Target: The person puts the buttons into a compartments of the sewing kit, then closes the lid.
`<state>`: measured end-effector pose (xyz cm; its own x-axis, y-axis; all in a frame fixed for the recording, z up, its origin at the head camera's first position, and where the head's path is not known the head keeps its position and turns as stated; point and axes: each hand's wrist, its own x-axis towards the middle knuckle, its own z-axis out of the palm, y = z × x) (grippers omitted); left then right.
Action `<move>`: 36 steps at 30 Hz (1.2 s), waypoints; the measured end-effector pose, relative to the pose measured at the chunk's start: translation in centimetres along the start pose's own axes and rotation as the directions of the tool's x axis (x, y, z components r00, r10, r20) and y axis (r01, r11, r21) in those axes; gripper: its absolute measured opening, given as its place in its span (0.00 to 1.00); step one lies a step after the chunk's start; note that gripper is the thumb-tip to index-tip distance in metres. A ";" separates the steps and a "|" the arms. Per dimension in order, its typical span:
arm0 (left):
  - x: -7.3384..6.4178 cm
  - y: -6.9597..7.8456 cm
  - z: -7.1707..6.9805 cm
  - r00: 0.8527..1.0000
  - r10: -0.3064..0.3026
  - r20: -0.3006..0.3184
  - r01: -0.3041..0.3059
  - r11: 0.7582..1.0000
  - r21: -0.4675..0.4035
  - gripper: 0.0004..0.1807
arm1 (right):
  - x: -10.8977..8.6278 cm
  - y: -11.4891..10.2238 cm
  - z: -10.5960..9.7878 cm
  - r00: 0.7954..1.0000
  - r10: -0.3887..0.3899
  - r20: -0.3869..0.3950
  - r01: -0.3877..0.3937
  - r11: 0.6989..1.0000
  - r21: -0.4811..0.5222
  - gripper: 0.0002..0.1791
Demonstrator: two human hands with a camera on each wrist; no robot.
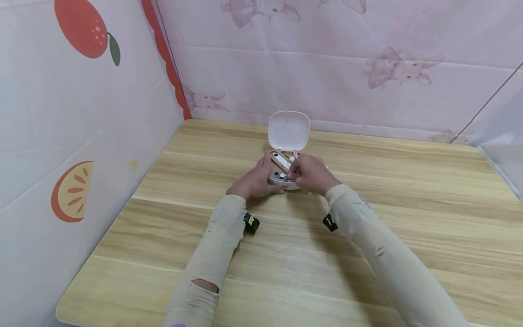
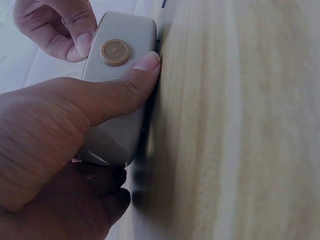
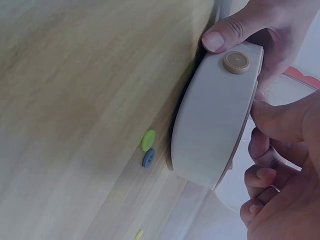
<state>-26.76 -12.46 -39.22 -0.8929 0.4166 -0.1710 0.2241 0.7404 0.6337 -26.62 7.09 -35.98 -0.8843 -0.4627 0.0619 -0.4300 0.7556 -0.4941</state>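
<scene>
A small white sewing box (image 1: 291,185) sits on the table with its lid (image 1: 289,129) raised at the back. My left hand (image 1: 256,180) grips the box's left side, and its thumb lies along the front wall beside a brown button-shaped knob (image 2: 115,51). The right hand (image 1: 312,173) reaches over the right part of the box, thumb and curled fingers at the front compartment. Whether those fingertips pinch anything is hidden. Small coloured buttons (image 1: 282,175) show in that compartment. Behind them lies a slim white tool (image 1: 281,160) with a dark dot.
A green button (image 3: 148,140) and a blue button (image 3: 148,158) lie on the wooden table (image 1: 261,272) near the box's front right. A yellow piece (image 3: 139,234) lies farther right. Printed curtains stand behind and to the left of the table.
</scene>
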 end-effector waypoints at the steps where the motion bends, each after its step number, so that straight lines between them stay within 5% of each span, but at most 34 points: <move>1: 0.0 0.0 0.0 1.000 -0.001 -0.001 0.001 1.000 0.000 0.69 | 0.0 0.1 0.0 1.000 -0.004 -0.008 0.004 1.000 0.013 0.03; 7: 0.0 0.0 0.0 1.000 0.003 -0.003 -0.003 1.000 0.001 0.69 | -0.8 1.4 -1.1 0.996 0.034 -0.083 -0.023 0.991 0.132 0.02; 12: 0.1 0.1 0.0 1.000 0.008 -0.007 -0.008 1.000 0.003 0.69 | -1.7 2.6 -2.7 0.989 0.100 -0.112 -0.085 0.988 0.133 0.05; 21: 0.1 0.0 0.2 1.000 -0.015 -0.009 0.015 1.000 -0.002 0.69 | -2.6 4.4 -2.7 0.989 0.147 -0.017 -0.146 0.988 0.044 0.08; 30: 0.1 0.0 0.2 1.000 -0.014 -0.007 0.014 1.000 -0.006 0.68 | -2.8 5.0 -1.8 0.991 0.125 0.046 -0.125 0.992 -0.003 0.13; 36: 0.0 0.1 0.1 1.000 -0.017 -0.006 0.017 1.000 -0.001 0.68 | -2.8 5.2 -1.0 0.994 0.092 0.054 -0.091 0.996 -0.023 0.07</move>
<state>-26.68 -12.33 -39.22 -0.8990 0.4004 -0.1775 0.2081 0.7470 0.6314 -26.57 12.71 -37.87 -0.9091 -0.4155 -0.0303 -0.3520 0.8051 -0.4775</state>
